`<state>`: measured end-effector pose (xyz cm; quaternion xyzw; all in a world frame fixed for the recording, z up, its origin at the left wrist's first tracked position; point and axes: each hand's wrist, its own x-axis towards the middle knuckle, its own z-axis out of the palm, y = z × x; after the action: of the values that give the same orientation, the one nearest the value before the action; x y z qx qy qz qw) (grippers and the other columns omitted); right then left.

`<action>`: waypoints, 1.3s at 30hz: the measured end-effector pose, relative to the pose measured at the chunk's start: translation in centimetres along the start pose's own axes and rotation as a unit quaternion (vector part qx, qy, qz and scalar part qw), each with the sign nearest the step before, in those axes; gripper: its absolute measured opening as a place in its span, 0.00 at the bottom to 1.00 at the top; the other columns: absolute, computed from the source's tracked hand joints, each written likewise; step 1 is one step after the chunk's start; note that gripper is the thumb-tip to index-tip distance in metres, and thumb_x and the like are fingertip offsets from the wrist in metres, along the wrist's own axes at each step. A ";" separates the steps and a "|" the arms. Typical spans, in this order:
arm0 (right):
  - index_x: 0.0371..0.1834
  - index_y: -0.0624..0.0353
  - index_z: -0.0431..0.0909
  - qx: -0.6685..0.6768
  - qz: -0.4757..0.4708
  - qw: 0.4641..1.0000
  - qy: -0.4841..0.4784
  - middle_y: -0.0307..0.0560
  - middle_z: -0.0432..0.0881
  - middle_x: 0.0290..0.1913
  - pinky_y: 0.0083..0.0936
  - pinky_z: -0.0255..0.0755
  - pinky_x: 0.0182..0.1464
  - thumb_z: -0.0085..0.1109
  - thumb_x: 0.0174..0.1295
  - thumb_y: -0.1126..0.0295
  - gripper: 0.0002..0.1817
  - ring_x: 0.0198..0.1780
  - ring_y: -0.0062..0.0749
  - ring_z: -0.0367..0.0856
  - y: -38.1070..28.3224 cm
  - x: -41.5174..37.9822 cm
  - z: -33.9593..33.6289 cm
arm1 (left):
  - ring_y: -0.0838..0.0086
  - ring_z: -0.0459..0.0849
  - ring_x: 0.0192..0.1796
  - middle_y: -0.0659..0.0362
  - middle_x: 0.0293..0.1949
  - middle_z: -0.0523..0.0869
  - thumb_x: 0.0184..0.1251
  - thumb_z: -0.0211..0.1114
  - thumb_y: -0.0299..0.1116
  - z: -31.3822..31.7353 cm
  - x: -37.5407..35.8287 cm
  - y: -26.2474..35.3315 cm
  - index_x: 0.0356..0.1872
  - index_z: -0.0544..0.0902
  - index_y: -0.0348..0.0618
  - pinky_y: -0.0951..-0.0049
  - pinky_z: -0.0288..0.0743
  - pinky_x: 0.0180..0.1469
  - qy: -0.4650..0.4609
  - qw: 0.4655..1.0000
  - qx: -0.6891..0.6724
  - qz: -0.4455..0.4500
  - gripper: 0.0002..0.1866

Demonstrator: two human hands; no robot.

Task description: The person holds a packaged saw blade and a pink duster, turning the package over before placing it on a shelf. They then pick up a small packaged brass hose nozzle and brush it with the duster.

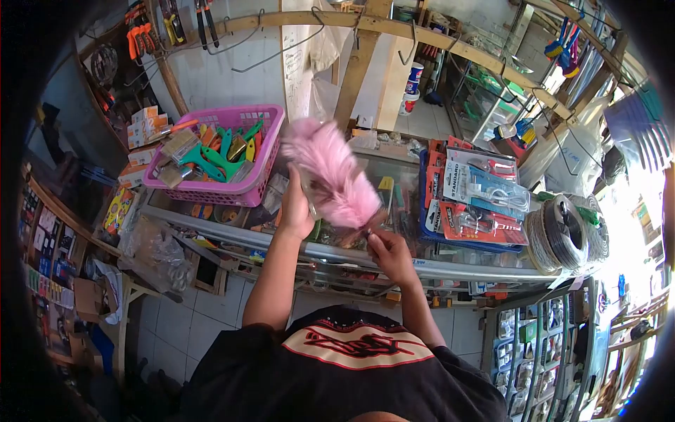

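A fluffy pink duster, blurred by motion, is held up over the glass counter. My right hand is closed round the handle at its lower end. My left hand is raised along the duster's left side, partly covered by the fluff. Beside that palm shows the pale edge of a thing that I cannot make out.
On the glass counter, a pink plastic basket of brushes and scrapers stands at left. At right are a blue tray of packaged tools and cable rolls. Metal hooks hang overhead from a wooden beam.
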<state>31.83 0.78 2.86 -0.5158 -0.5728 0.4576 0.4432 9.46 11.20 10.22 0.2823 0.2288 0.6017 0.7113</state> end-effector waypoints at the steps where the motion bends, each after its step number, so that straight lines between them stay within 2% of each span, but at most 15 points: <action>1: 0.58 0.66 0.85 -0.010 -0.004 1.000 -0.025 0.32 0.76 0.30 0.18 0.64 0.31 0.59 0.82 0.65 0.15 0.30 0.13 0.68 -0.1 0.1 0.0 | 0.63 0.86 0.60 0.56 0.59 0.85 0.83 0.55 0.62 -1.3 1.7 -0.5 0.73 0.71 0.43 0.61 0.82 0.68 -0.116 0.991 -0.064 -0.002 0.35; 3: 0.60 0.68 0.84 0.030 0.008 0.999 -0.011 0.33 0.79 0.31 0.22 0.69 0.35 0.61 0.80 0.63 0.18 0.32 0.15 0.72 0.3 0.2 0.5 | 0.62 0.85 0.64 0.56 0.62 0.84 0.83 0.53 0.64 -5.6 5.9 -1.4 0.74 0.71 0.41 0.60 0.80 0.70 -0.342 0.922 -0.182 -0.006 0.37; 5: 0.62 0.70 0.84 0.046 0.010 0.999 -0.010 0.34 0.81 0.32 0.23 0.71 0.37 0.62 0.79 0.63 0.20 0.34 0.16 0.73 0.5 0.3 0.9 | 0.62 0.83 0.67 0.56 0.65 0.83 0.87 0.50 0.56 -1.4 2.9 2.2 0.73 0.74 0.41 0.57 0.77 0.72 -0.062 0.995 -0.059 0.050 0.30; 7: 0.63 0.69 0.83 0.034 0.000 0.999 -0.021 0.34 0.81 0.33 0.23 0.71 0.37 0.62 0.79 0.64 0.20 0.34 0.16 0.73 0.4 0.5 1.0 | 0.63 0.83 0.67 0.56 0.67 0.83 0.87 0.48 0.59 -1.6 3.1 3.1 0.74 0.73 0.42 0.57 0.75 0.74 -0.050 0.994 -0.024 0.096 0.33; 9: 0.64 0.69 0.83 0.033 0.003 0.999 -0.010 0.34 0.81 0.34 0.23 0.71 0.37 0.61 0.80 0.64 0.20 0.35 0.16 0.73 -0.2 0.5 1.3 | 0.64 0.82 0.69 0.55 0.69 0.82 0.87 0.47 0.61 -3.1 5.1 3.5 0.75 0.73 0.42 0.56 0.74 0.74 -0.294 0.948 -0.103 0.069 0.34; 11: 0.64 0.69 0.83 0.049 0.008 0.999 -0.002 0.35 0.82 0.35 0.23 0.71 0.38 0.61 0.80 0.64 0.20 0.35 0.16 0.73 -0.3 0.8 1.9 | 0.65 0.82 0.69 0.54 0.69 0.82 0.86 0.48 0.61 -3.7 5.6 2.8 0.75 0.73 0.42 0.56 0.75 0.74 -0.278 0.952 -0.113 0.068 0.34; 13: 0.64 0.69 0.82 0.082 0.015 0.997 0.005 0.35 0.83 0.36 0.23 0.72 0.38 0.61 0.81 0.63 0.20 0.36 0.16 0.74 0.1 1.3 2.4 | 0.64 0.82 0.69 0.52 0.67 0.82 0.85 0.52 0.58 2.2 0.9 2.8 0.74 0.73 0.41 0.57 0.78 0.72 -0.001 0.994 -0.052 0.097 0.33; 16: 0.55 0.65 0.83 0.091 -0.055 0.993 -0.044 0.31 0.76 0.31 0.19 0.63 0.31 0.58 0.82 0.66 0.12 0.31 0.12 0.69 -1.2 1.3 3.4 | 0.65 0.81 0.69 0.52 0.69 0.80 0.84 0.50 0.65 -5.0 4.6 -0.6 0.78 0.67 0.42 0.59 0.79 0.70 -0.300 0.946 0.057 0.113 0.39; 18: 0.55 0.65 0.83 0.099 -0.052 0.994 0.010 0.30 0.75 0.30 0.18 0.62 0.31 0.57 0.83 0.66 0.12 0.31 0.12 0.68 -1.9 2.0 3.5 | 0.66 0.81 0.69 0.52 0.69 0.80 0.83 0.55 0.62 -2.4 3.3 -0.4 0.79 0.66 0.41 0.58 0.78 0.72 -0.251 0.963 -0.032 0.087 0.39; 19: 0.54 0.65 0.83 0.103 -0.051 0.993 0.037 0.30 0.75 0.30 0.17 0.61 0.31 0.57 0.83 0.66 0.12 0.30 0.12 0.67 -2.0 2.1 3.6 | 0.65 0.81 0.69 0.52 0.69 0.80 0.82 0.59 0.58 -0.5 1.4 0.6 0.79 0.66 0.40 0.57 0.77 0.72 -0.088 0.994 -0.031 0.063 0.38; 20: 0.54 0.65 0.83 0.088 -0.049 0.995 0.013 0.29 0.74 0.30 0.17 0.61 0.30 0.57 0.83 0.66 0.12 0.30 0.12 0.67 -1.9 2.0 3.4 | 0.60 0.79 0.72 0.53 0.73 0.78 0.87 0.48 0.58 -0.6 1.7 0.4 0.82 0.64 0.45 0.53 0.71 0.78 -0.019 0.999 -0.012 0.049 0.34; 23: 0.54 0.66 0.83 0.056 -0.044 0.997 -0.007 0.31 0.76 0.31 0.19 0.65 0.34 0.58 0.82 0.64 0.14 0.32 0.13 0.70 -1.8 2.2 2.5 | 0.64 0.77 0.74 0.57 0.73 0.78 0.87 0.45 0.62 -7.3 3.9 -1.9 0.81 0.65 0.45 0.55 0.70 0.78 -0.282 0.958 -0.040 0.008 0.37; 27: 0.57 0.69 0.83 0.044 0.018 0.996 0.072 0.37 0.83 0.36 0.23 0.74 0.41 0.60 0.81 0.63 0.17 0.37 0.17 0.76 -1.3 3.6 1.6 | 0.68 0.87 0.58 0.56 0.63 0.85 0.86 0.44 0.65 -1.2 0.7 -0.3 0.74 0.74 0.43 0.61 0.84 0.60 -0.022 0.970 0.229 0.073 0.37; 34: 0.62 0.64 0.81 -0.098 -0.053 0.988 0.103 0.54 0.86 0.42 0.31 0.76 0.48 0.67 0.72 0.69 0.18 0.41 0.37 0.84 -0.5 3.4 0.8 | 0.71 0.87 0.49 0.56 0.53 0.88 0.85 0.45 0.66 -2.7 1.0 0.7 0.69 0.77 0.43 0.63 0.85 0.52 -0.079 0.983 0.159 -0.048 0.36; 39: 0.66 0.59 0.81 -0.290 -0.120 0.935 0.164 0.61 0.84 0.58 0.41 0.73 0.64 0.69 0.71 0.69 0.21 0.62 0.50 0.82 1.7 4.6 1.5 | 0.68 0.88 0.50 0.54 0.53 0.88 0.85 0.47 0.66 -3.4 1.2 -0.1 0.69 0.77 0.45 0.59 0.86 0.55 -0.064 0.987 0.118 -0.084 0.35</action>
<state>30.38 5.38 1.05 -0.6174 -0.6578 0.1241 0.4132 7.48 12.79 7.69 0.3823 0.2751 0.4889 0.7343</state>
